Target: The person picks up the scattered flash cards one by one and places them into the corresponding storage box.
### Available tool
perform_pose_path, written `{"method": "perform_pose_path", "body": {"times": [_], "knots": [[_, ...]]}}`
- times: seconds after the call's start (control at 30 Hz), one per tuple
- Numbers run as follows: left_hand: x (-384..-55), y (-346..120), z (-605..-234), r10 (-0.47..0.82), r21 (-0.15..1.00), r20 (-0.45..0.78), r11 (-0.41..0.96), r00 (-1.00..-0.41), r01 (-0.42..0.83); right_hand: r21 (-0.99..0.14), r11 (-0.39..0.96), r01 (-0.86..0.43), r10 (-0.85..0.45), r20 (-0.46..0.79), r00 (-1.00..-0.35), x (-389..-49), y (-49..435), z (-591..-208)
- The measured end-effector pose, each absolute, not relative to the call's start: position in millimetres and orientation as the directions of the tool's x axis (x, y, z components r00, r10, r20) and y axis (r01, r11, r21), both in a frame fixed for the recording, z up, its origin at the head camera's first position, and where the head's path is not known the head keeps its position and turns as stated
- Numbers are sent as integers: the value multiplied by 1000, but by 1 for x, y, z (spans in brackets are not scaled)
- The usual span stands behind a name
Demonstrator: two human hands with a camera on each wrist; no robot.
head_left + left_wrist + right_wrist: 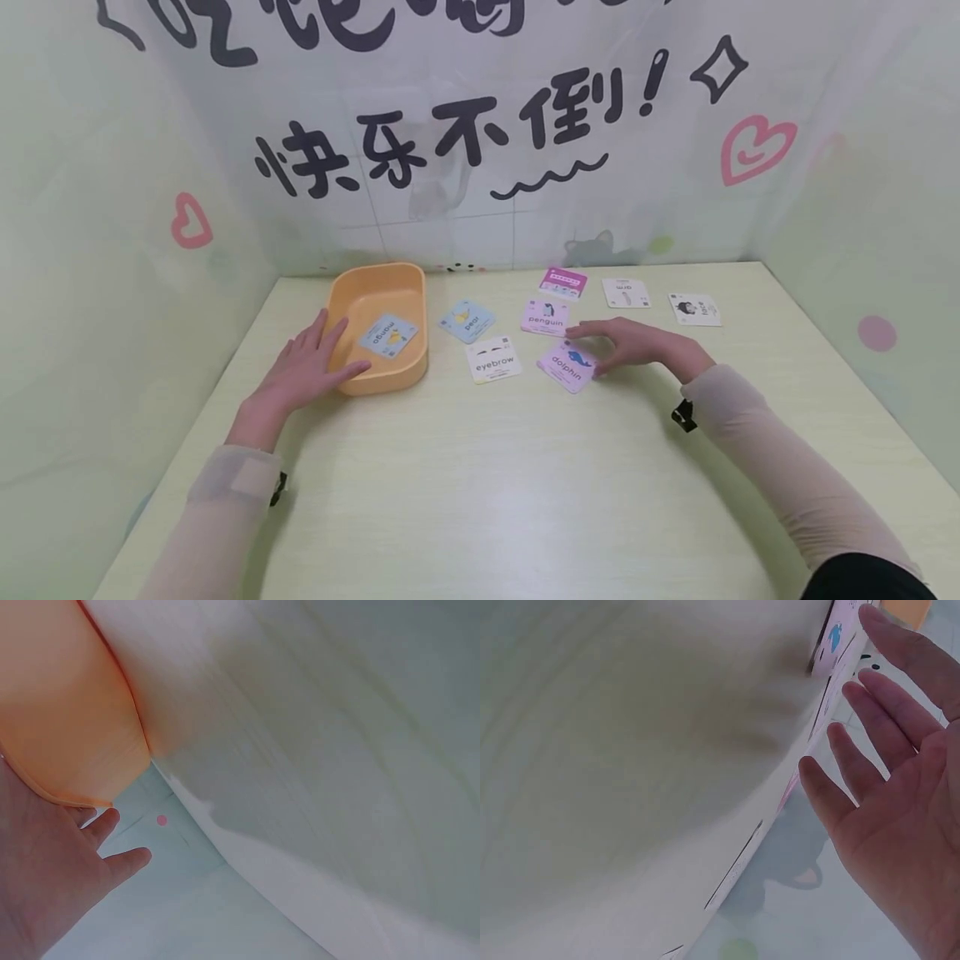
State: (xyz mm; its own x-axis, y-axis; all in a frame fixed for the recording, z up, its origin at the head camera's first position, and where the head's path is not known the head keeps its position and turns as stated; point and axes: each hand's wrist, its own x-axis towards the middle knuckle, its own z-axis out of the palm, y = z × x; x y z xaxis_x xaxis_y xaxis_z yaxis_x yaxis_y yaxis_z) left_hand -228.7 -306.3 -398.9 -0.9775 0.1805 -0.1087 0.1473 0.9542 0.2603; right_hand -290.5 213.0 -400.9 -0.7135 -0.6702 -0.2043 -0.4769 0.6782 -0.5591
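Plainly, the left hand is spread with its fingers loosely extended, laid against the left rim of a shallow, rounded orange tray, seemingly plastic. The tray is set near the far left corner of the pale, wood-grained bench; inside it a square, light-blue mango card is held flat. To its right, a light-blue pear card is laid towards the far edge, with a white eyebrow card placed nearer the front edge. Next, a lilac penguin card is backed by a magenta card by the far edge, while a lilac dolphin card is placed nearer the front. The right hand is kept wide, its thumb brought to the dolphin card's right edge; whether contact is made cannot be told. Beyond, a white arm card and another white card are seen towards the far right corner. The dolphin card is judged light, thin, fairly stiff and slippery, best pinched by opposite edges.
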Motion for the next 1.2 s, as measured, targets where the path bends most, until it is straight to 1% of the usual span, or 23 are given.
{"method": "perform_pose_path", "body": {"times": [0.2,0.33,0.43,0.57,0.8,0.97,1.2], "knots": [[-230,-306,-397,176,252,-109,957,-978,144,-552,664,-505,-691,-192,-697,-291,217,-404],[-230,-306,-397,172,253,-114,957,-978,139,-537,677,-503,-680,-195,-706,-292,218,-408],[-229,-306,-397,172,253,-116,957,-978,138,-524,678,-515,-678,-176,-714,-292,218,-410],[-229,-306,-397,172,251,-116,958,-978,139,-501,663,-557,-698,-142,-702,-292,216,-411],[-229,-305,-397,171,252,-119,958,-978,137,-479,690,-543,-686,-195,-701,-291,208,-407],[-229,-304,-398,168,250,-122,959,-978,133,-455,685,-570,-699,-188,-690,-291,205,-406],[-230,-305,-399,167,247,-119,960,-979,134,-439,694,-570,-693,-195,-694,-291,200,-404]]}}
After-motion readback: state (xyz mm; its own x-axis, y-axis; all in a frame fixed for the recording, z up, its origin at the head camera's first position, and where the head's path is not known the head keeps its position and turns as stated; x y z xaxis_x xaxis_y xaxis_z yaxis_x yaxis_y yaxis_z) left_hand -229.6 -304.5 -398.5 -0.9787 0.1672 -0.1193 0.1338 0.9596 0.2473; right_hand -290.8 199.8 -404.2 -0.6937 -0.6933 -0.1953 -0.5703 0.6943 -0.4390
